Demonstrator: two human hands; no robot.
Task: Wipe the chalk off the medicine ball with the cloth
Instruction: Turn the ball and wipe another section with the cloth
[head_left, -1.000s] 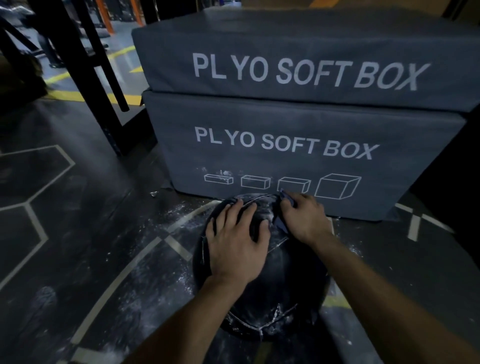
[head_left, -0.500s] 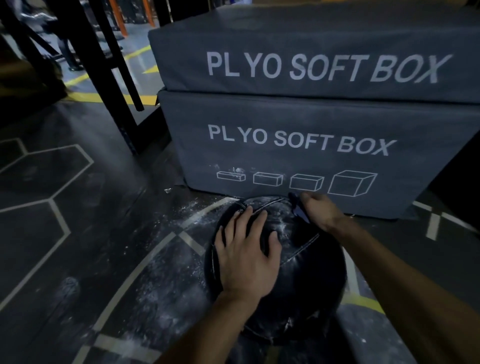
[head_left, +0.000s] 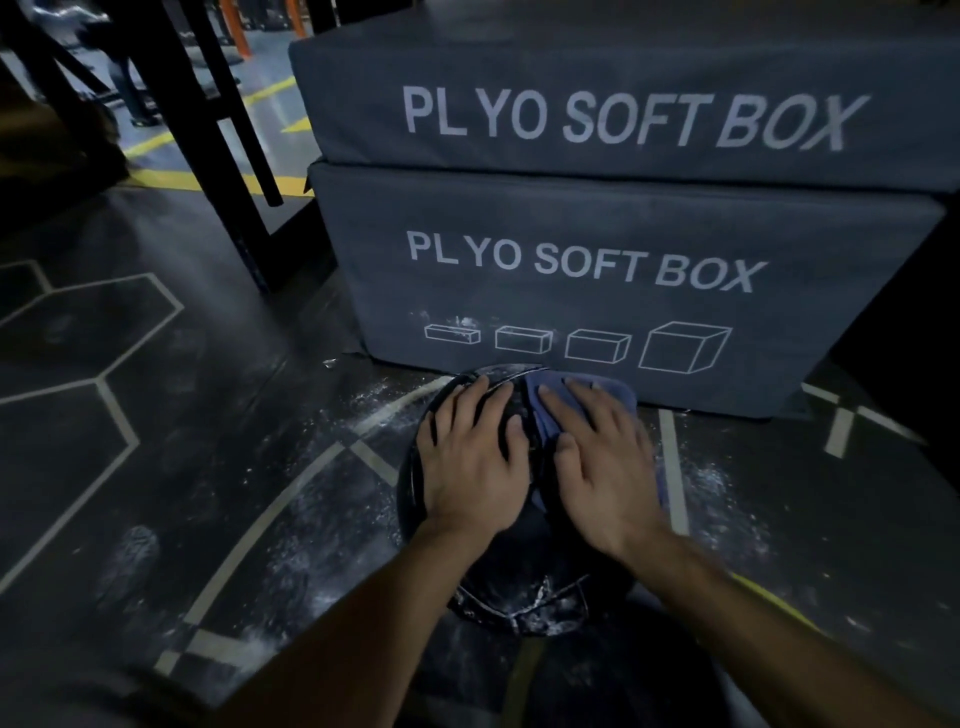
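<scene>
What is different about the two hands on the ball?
The left hand rests bare on the black medicine ball, while the right hand presses a blue cloth flat against it. The left hand sits on the ball's left side; the right hand covers the right side, nearer the lower plyo box. Both hands lie flat with straight, spread fingers, and both arms reach forward over the ball.

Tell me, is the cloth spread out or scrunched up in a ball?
Spread out. The blue cloth lies flat over the medicine ball, under the flat right hand.
</scene>
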